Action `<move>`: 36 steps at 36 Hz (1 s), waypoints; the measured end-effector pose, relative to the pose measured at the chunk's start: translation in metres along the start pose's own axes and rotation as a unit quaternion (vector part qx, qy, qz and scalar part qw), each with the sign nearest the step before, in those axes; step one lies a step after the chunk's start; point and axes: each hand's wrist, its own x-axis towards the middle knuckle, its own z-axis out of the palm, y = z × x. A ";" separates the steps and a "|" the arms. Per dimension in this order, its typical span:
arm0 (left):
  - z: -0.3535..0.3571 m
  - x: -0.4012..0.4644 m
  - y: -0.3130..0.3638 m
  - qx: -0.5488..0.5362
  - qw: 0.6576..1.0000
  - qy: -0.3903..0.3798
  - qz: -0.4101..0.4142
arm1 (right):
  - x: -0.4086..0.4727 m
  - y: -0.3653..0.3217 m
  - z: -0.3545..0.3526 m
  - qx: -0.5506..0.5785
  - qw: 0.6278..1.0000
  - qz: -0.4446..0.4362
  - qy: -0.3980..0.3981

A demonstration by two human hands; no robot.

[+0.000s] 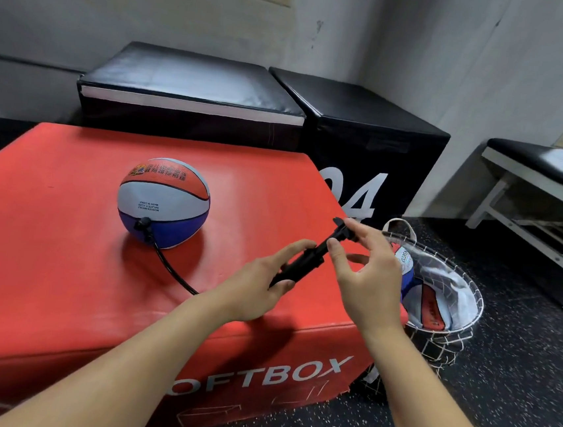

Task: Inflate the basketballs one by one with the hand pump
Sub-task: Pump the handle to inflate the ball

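A red, white and blue basketball sits on the red soft box. A black hose runs from the ball's valve toward my hands. My left hand grips the body of the black hand pump, which points up and to the right. My right hand pinches the pump's handle end with thumb and fingertips, the other fingers spread loosely. More basketballs lie in a wire basket on the floor at the right.
The wire basket with a white liner stands against the red box's right side. Black padded boxes stand behind, one marked 04. A white-framed bench is at the far right. The floor is dark and speckled.
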 end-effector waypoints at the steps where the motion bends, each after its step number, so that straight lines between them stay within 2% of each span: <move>1: 0.000 0.000 0.000 -0.001 1.000 0.003 -0.001 | -0.002 0.000 0.002 0.000 1.000 -0.001 -0.007; 10: -0.003 -0.007 0.003 -0.026 0.999 0.034 -0.001 | -0.009 -0.005 0.013 0.012 0.999 -0.022 -0.039; 19: 0.004 -0.009 0.013 0.016 1.000 0.011 0.001 | 0.000 0.000 -0.015 -0.017 0.999 -0.020 -0.029; 22: 0.004 -0.009 0.015 0.023 1.000 -0.004 0.002 | 0.012 0.000 -0.032 0.027 0.999 0.001 0.027; 26: 0.007 -0.009 0.020 0.054 0.998 -0.020 0.007 | 0.028 0.006 -0.062 0.119 0.980 0.039 0.153; 28: 0.009 -0.009 0.023 0.062 0.998 -0.021 0.011 | 0.027 0.007 -0.065 0.119 0.977 0.048 0.168; 31: 0.008 -0.009 0.020 0.052 0.998 -0.020 0.008 | 0.023 0.001 -0.054 0.107 0.981 0.033 0.158; 36: 0.001 -0.009 0.012 0.013 1.000 -0.016 -0.004 | 0.020 -0.009 -0.039 0.122 0.989 0.029 0.078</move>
